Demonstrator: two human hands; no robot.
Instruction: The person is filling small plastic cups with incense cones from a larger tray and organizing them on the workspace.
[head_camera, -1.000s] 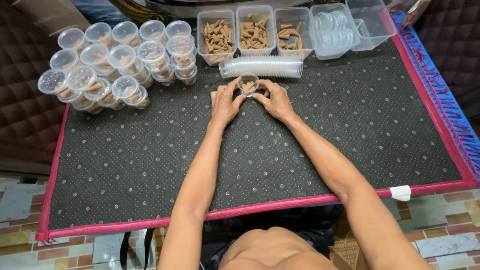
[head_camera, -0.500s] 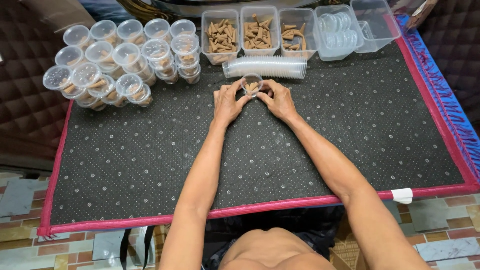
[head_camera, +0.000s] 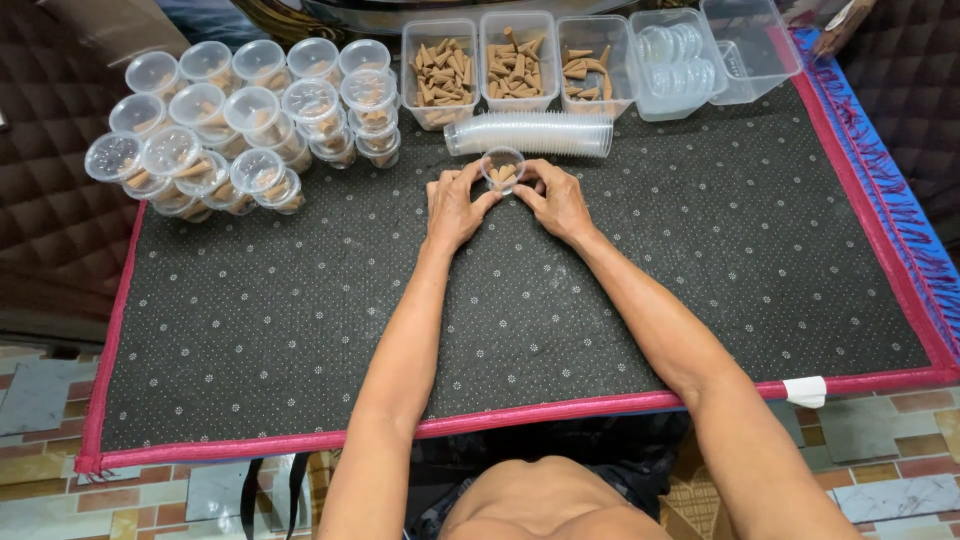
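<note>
- Small clear cup (head_camera: 502, 168), upper centre of frame, sits on the dark dotted mat (head_camera: 300, 330); a few tan cone pieces inside (about 3–4, hard to count exactly).
- Left hand (head_camera: 455, 205) and right hand (head_camera: 556, 200) bracket the cup from either side; fingertips curled in close and touching its rim, thumbs below it. Fingers nearly closed round it, a light pinch, not a full fist.
- Step, by my reading: closing or seating the top of a filled cup. Can't tell if a lid is on yet (clear plastic, too small). Next move would call for even pressure round the rim w/o tipping the cup.
- Just above the cup: one sleeve of nested empty cups (head_camera: 530, 133) lying on its side, count of cups in it not readable.
- Top centre: 3 clear rectangular tubs of tan cones (head_camera: 520, 62), side by side, the right one lowest.
- Right of those: 1 tub of round clear lids (head_camera: 672, 62), then 1 empty-looking tub (head_camera: 755, 40), tilted.
- Upper left: finished lidded cups (head_camera: 240, 110), stacked; approx 15 tops visible (lower layers partly hidden).
- Mat edged in pink; 1 white tape tab (head_camera: 805, 390) on edge, lower right.
- Another person's hand (head_camera: 845, 22) at top right corner, well apart.
</note>
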